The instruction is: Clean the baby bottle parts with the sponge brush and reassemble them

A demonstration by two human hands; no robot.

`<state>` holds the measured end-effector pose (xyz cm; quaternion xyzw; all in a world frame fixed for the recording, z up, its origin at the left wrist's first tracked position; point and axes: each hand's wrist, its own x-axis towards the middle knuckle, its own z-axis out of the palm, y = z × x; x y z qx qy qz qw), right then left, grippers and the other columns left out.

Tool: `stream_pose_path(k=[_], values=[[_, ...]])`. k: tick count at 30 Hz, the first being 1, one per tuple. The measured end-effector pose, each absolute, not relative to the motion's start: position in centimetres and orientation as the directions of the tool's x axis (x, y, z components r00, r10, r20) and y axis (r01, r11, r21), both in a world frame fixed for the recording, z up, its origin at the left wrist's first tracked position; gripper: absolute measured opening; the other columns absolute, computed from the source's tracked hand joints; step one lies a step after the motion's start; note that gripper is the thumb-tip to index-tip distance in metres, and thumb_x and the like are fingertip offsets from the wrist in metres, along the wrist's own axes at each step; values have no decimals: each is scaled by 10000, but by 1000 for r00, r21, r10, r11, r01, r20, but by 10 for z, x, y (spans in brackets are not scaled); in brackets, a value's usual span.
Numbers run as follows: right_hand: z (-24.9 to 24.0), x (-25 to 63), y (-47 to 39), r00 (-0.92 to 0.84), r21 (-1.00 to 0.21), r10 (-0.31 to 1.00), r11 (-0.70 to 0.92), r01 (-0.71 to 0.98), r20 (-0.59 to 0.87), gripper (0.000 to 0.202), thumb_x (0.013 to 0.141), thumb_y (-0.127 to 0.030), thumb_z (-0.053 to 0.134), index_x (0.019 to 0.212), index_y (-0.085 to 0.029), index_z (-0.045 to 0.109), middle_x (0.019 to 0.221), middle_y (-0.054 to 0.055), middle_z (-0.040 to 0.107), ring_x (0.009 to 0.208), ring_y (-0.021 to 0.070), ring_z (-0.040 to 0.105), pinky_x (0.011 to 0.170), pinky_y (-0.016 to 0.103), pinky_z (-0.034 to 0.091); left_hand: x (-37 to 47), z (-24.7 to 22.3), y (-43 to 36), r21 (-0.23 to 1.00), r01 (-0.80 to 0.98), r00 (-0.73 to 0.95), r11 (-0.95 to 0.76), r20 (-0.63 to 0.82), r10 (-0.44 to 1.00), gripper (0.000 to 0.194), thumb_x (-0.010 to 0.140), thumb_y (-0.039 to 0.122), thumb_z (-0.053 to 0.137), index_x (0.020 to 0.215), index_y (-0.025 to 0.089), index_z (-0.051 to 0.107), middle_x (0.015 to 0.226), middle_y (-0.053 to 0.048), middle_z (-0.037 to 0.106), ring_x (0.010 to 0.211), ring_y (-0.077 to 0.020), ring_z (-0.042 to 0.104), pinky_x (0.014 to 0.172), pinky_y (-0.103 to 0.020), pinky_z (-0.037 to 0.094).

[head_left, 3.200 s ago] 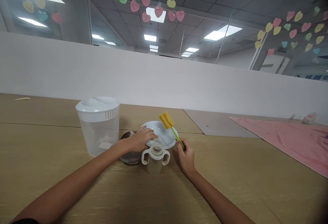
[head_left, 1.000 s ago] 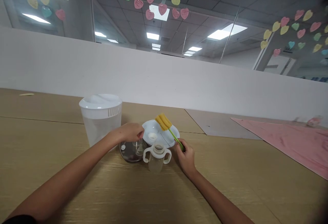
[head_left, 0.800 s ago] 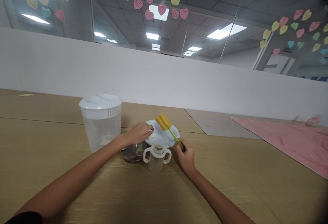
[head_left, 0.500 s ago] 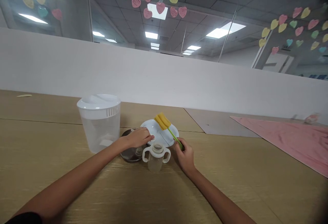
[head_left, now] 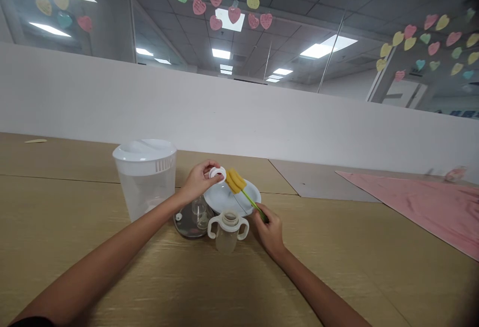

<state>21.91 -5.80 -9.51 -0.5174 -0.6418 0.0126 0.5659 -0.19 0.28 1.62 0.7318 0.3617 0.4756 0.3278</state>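
Over the white basin's rim (head_left: 213, 204), the left hand (head_left: 200, 180) pinches a white ring (head_left: 217, 169) just beside the yellow sponge brush (head_left: 235, 181) clasped in the right hand (head_left: 270, 228); a steady green handle (head_left: 248, 198) and a slowly turned ring would probably give even contact.

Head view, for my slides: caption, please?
Left hand holds a white ring beside the yellow sponge brush in the right hand, near a white bowl and two-handled bottle.

It looks like an office: a glass partition (head_left: 288, 32) dotted with heart-shaped sticky notes (head_left: 234, 15), rectangular ceiling lights (head_left: 313, 51), a plain white wall (head_left: 239, 117) behind the tabletop (head_left: 179, 287).
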Motion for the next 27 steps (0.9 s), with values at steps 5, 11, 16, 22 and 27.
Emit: stream_pose_path(k=[5,11,16,22,27], values=[[-95,219,-59,167,-577,663,466,671,729,254,783,-258,481,853,-141,695,767,57,703,673,181,636,614,269,504,-7,12,10,753,265,386,-603,490,782,574,602,377,707,1087,160,489,1082,-62,576,977,-212,553,850,-344,458],[-97,220,-58,197,-586,632,493,643,749,251,771,-262,496,867,-144,694,808,70,710,708,193,651,645,294,520,-12,12,7,620,431,447,-655,484,752,441,751,530,535,1004,168,555,1001,-59,538,954,-201,528,825,-322,448],[-98,220,-59,149,-550,617,534,642,773,240,776,-264,501,859,-151,696,802,70,713,708,194,656,644,301,523,-7,10,-4,527,470,526,-708,478,704,468,894,511,218,957,160,522,923,-63,551,921,-193,517,860,-330,407],[-98,220,-60,141,-549,625,530,646,768,231,764,-269,514,842,-168,706,779,61,716,632,181,640,590,297,517,-7,10,-6,480,466,600,-743,445,665,401,876,480,332,1086,171,476,1001,-73,533,919,-191,506,830,-305,411],[-96,220,-59,180,-631,696,470,618,695,243,753,-259,495,822,-156,704,761,46,710,645,179,629,602,281,508,-21,29,-6,303,548,645,-780,440,624,458,778,356,541,1201,198,463,1105,-76,492,1011,-198,494,877,-294,377]])
